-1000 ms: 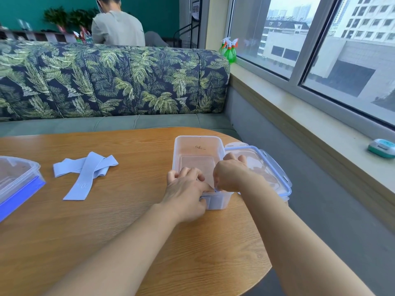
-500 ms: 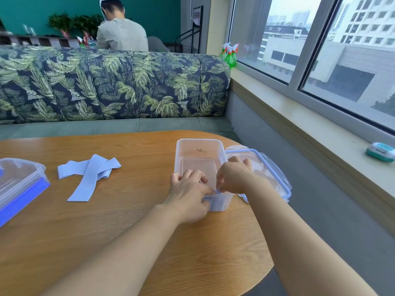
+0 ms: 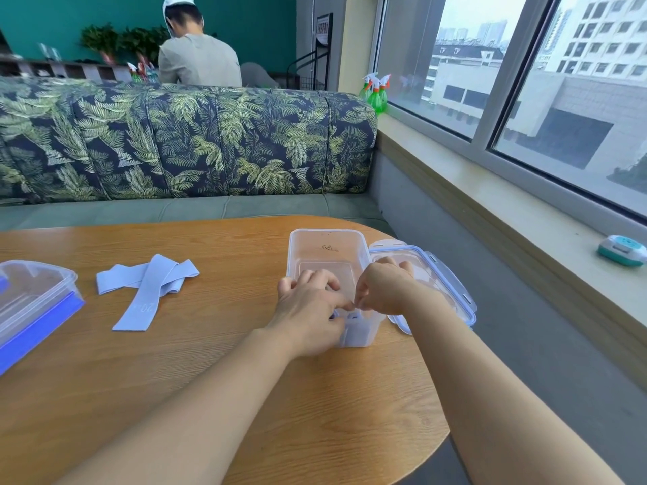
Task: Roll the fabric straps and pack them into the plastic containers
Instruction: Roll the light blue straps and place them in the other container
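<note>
Head view, and both hands are down at the near end of the open container (image 3: 328, 247). The left hand (image 3: 308, 311) has its fingers curled, knuckles up, and its thumb is tucked in against the rolled strap (image 3: 357, 333). That roll stands pale blue inside the container's near end, right under the hand's fingertips, and shows through the clear wall. The hand grips it, thumb on one side, fingers over the top. The right hand (image 3: 385, 292) sits just beside the left, fingertip to fingertip, with its fingers bunched and curled down over the container's rim. Whether it pinches any fabric I cannot tell, because the tips are hidden behind its own knuckles.

On the outer side of the right hand lies the lid (image 3: 446, 287), clear with a blue rim, touching the container's side. Well out to the left of the left hand, the loose straps (image 3: 148, 285) lie flat and crossed on the wooden table (image 3: 210, 386), well apart from the container. Farther left, at the frame's edge, sits a second container (image 3: 33, 302) with blue along its lower side.

Beyond the hands runs a leaf-print sofa (image 3: 196, 145), and a person (image 3: 199, 61) sits behind it with their back turned. Off to the right of the right hand, the window sill (image 3: 507, 204) carries green spray bottles (image 3: 376, 94) at its far end and a teal gadget (image 3: 621, 250) nearer
</note>
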### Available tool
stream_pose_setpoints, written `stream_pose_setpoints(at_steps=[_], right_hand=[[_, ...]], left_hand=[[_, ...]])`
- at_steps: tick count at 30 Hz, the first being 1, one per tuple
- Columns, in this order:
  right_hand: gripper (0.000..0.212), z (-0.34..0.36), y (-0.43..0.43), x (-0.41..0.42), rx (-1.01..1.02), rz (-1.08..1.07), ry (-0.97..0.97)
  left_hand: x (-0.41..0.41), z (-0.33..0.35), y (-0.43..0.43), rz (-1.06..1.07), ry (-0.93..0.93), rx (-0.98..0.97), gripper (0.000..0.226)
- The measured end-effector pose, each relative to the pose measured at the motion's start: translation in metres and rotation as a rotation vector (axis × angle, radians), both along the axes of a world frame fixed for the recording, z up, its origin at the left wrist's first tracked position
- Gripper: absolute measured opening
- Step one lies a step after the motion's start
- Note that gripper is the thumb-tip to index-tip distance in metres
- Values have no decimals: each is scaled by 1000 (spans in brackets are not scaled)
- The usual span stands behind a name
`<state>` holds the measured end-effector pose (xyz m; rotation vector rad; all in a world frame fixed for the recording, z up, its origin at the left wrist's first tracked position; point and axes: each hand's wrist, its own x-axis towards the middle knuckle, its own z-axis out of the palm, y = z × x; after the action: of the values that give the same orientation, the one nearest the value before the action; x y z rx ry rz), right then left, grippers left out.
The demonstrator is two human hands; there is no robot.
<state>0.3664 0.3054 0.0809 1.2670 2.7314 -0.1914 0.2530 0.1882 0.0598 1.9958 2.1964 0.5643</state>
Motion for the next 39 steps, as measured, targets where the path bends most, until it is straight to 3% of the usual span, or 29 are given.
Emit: stream_pose_setpoints(at_steps=[7,12,19,28,32,39], right_hand=[[26,15,-11,-12,10,0,145],[29,30,-36,-33,23,52,183],[26,43,-76,-68,52,111,197],[22,34,-117,-135,46,189,175],[23,15,-133,-170,5,224,162],[22,-32,-168,-239,-40,292,178]], left_hand=[[-35,6,-13,267,-146,161,32],[-61,8,-42,346,-112,128,32],[-111,-3,-106,362,-64,-106,43],[-179,-22,-179,497,-160,-396,84],[-199,-31,-195,470,-38,-539,97],[-214,-41,-199,397,-38,-539,105]])
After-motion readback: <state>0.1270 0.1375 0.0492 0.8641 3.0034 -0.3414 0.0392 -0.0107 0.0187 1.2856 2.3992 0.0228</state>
